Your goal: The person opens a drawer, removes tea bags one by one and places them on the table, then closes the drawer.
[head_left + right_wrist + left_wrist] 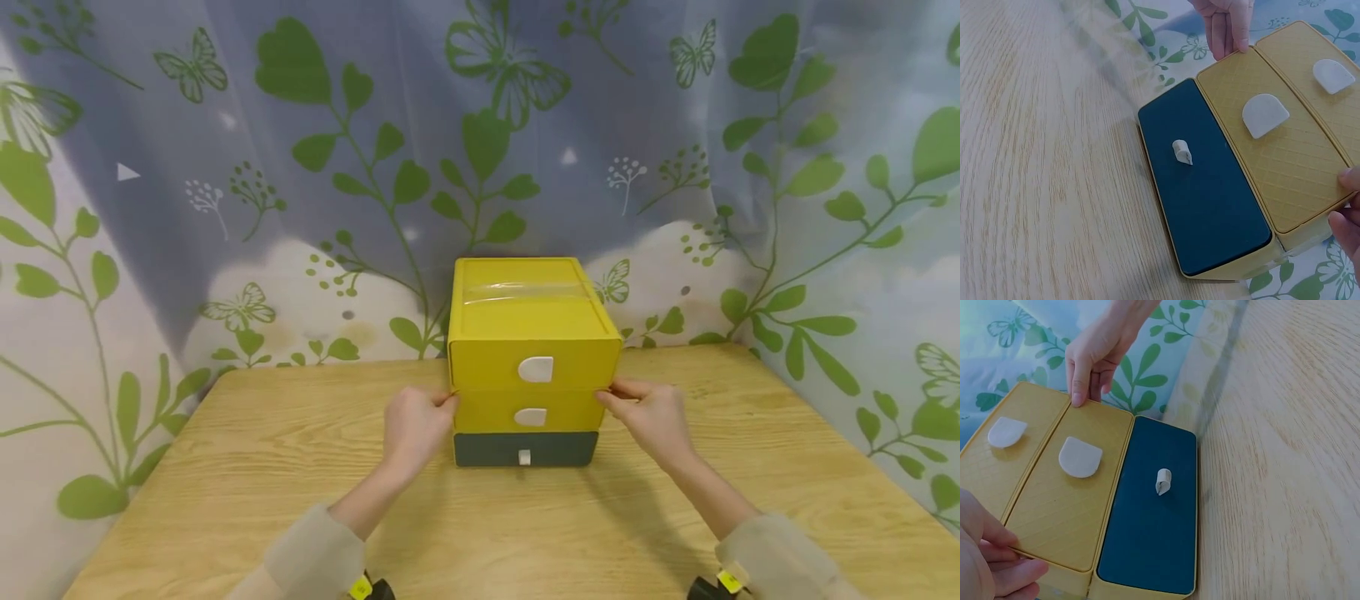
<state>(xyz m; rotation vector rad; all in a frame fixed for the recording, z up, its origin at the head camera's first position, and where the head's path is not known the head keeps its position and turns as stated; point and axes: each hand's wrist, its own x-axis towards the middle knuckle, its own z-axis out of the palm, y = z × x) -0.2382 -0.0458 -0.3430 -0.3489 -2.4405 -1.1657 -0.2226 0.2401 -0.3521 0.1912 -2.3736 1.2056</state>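
A small drawer cabinet (pixel 534 298) stands upright on the wooden table, with two yellow drawers above a dark teal one (pixel 487 449). All three drawer fronts look closed. My left hand (pixel 422 423) grips the left edge of the middle yellow drawer (pixel 491 410), thumb at the front and fingers along the side. At the opposite edge, my right hand (pixel 651 414) pinches the same level of the cabinet. White rounded tabs (pixel 1081 457) mark the yellow fronts, and a small white pull (pixel 1182 152) sits on the teal front.
The wooden table (pixel 300 450) extends around the cabinet. Close behind it hangs a curtain (pixel 360 275) with green leaves and butterflies, which also runs along both sides. Clear tape (pixel 525 292) crosses the cabinet's top.
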